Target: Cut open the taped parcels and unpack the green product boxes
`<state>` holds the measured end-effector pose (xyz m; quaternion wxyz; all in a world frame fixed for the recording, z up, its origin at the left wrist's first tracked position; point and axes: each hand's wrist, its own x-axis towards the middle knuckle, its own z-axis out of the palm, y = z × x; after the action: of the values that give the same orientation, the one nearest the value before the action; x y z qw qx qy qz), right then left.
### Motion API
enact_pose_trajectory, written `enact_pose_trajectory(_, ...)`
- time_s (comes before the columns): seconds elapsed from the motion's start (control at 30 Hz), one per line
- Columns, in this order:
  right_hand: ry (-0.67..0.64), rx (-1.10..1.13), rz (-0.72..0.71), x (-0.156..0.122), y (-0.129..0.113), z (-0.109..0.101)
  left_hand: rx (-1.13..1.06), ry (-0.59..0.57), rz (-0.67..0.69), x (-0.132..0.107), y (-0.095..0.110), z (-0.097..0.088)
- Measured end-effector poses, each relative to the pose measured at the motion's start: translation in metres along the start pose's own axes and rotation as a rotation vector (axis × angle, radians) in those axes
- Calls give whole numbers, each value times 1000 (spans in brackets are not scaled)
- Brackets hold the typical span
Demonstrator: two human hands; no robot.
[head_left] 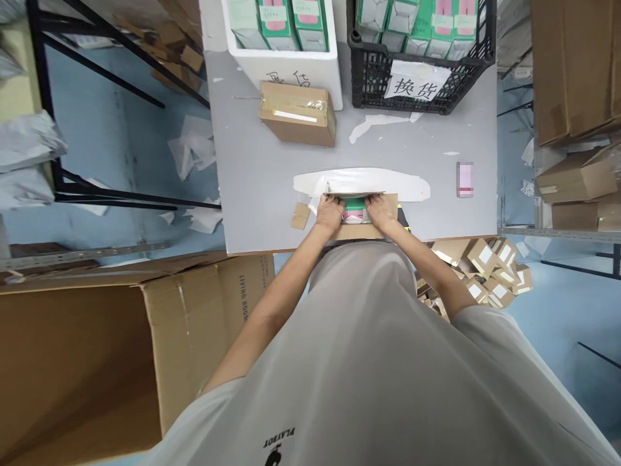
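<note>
An open cardboard box (361, 232) lies at the table's front edge, right before my body. Inside it shows a green and pink box (356, 210), its ends covered by my fingers. My left hand (330, 212) is closed at the left end of the cardboard box, fingertips bent inward against the green and pink box. At the other end my right hand (381, 210) is closed the same way, beside a raised brown flap. Just behind the box lies a white paper strip (402, 186). The exact grip of the fingertips is hidden.
A taped brown carton (297, 123) stands behind, near a white foam box (291, 68) and a black crate (369, 90), both holding green and pink boxes. A small pink box (464, 180) lies right. A large open carton (208, 336) stands left; several small parcels (485, 259) lie below right.
</note>
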<state>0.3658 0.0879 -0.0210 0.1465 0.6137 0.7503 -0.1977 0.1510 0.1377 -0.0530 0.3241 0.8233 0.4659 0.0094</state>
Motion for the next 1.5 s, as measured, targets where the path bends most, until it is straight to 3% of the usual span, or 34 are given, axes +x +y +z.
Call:
enact_pose_trajectory(0.4, -54, -129, -103, -1, 2, -15, 311, -120, 50, 1, 2, -8)
enact_pose_trajectory(0.9, 3, -94, -38, -9, 6, -38, 187, -43, 92, 1, -3, -10)
enact_pose_trajectory(1.3, 42, -120, -130, -22, -1, -16, 209, -38, 79, 15, -7, -1)
enact_pose_trajectory(1.5, 38, -134, -103, -17, 6, -9, 213, -37, 101, 4, -6, -4)
